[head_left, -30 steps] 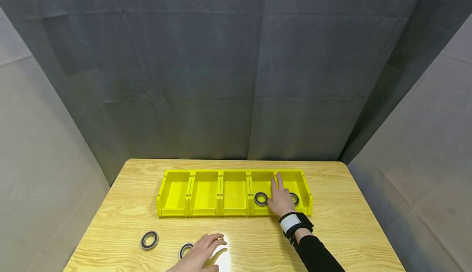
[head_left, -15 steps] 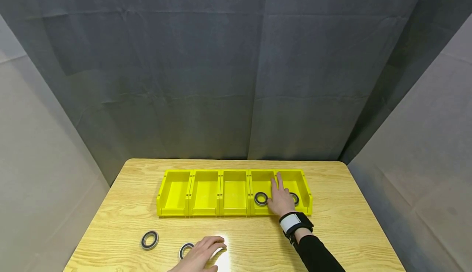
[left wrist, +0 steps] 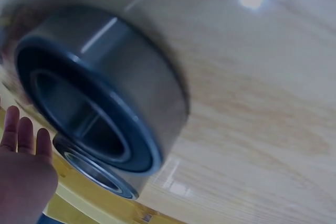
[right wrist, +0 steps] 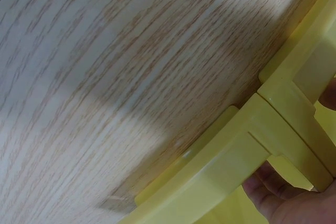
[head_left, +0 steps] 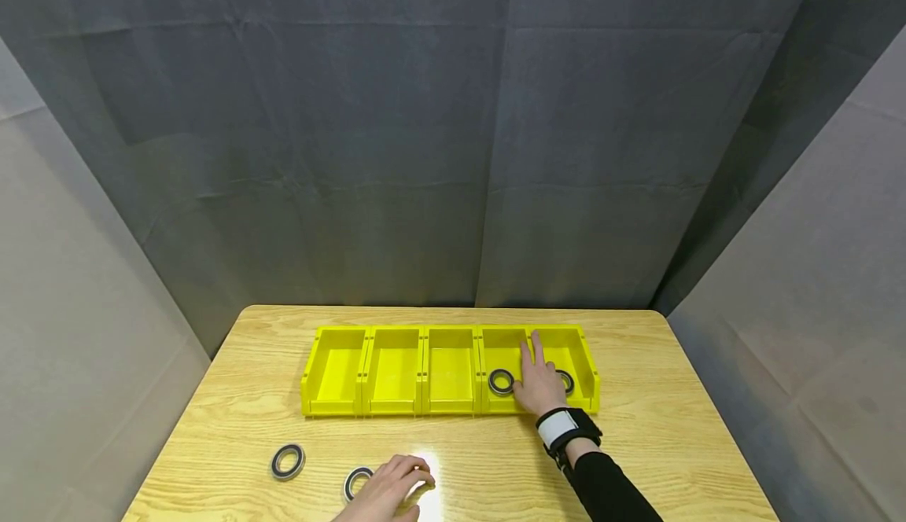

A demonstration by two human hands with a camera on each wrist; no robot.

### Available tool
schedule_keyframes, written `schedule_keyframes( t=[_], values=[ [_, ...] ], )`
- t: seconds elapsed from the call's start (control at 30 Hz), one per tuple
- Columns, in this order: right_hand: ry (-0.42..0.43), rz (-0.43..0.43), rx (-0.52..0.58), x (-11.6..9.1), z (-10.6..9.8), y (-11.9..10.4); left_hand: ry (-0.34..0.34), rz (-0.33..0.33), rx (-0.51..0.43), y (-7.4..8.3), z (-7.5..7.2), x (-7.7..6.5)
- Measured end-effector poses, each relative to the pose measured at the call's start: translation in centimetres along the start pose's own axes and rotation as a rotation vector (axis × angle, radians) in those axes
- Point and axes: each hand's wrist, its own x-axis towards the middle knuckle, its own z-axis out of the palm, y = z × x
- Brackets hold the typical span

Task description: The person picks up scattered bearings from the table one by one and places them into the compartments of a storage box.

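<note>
Nearest the viewer, the left hand (head_left: 385,494) is hovering low over the wooden table (head_left: 488,459), its fingers relaxed and slightly bent, pinching nothing in view. A sealed ball bearing (head_left: 350,481) is lying on the table beside and partly behind that hand; whether skin is touching it, I cannot tell. Farther left, a second bearing (head_left: 275,463) is lying flat, apart from the hand. On the other side, a black sleeve (head_left: 612,490) and a wrist strap (head_left: 559,425) are leading up to the right hand (head_left: 540,387), which is straddling the divider between the two rightmost yellow bins (head_left: 451,406), two of its fingers spreading straight forward. A third bearing (head_left: 492,382) is resting in the fourth bin from the left, just beside that hand, and a fourth (head_left: 569,383), partly hidden, is sitting in the fifth. Beyond the table, a dark grey fabric backdrop (head_left: 354,137) is hanging between pale side panels (head_left: 78,270).
</note>
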Motion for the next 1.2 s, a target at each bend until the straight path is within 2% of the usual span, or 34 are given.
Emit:
schedule_keyframes(
  t=[0.17, 0.47, 0.93, 1.07, 1.2],
  values=[
    [0.006, 0.001, 0.004, -0.02, -0.14, -0.06, 0.032, 0.008, -0.027, -0.09, 0.10, 0.28],
    [0.011, 0.006, 0.006, -0.09, -0.43, -0.23, -0.017, -0.017, -0.074, 0.01, -0.18, 0.31],
    [-0.001, 0.016, 0.028, -0.22, -0.51, -0.25, -0.013, -0.018, -0.107, 0.13, -0.28, 0.46],
    [0.027, -0.007, 0.063, -0.45, -0.78, -0.15, -0.018, -0.030, -0.132, 0.12, -0.23, 0.40],
    [0.102, -0.036, 0.094, -0.87, -0.94, -0.13, -0.018, -0.035, -0.139, 0.09, -0.18, 0.33]
  ],
)
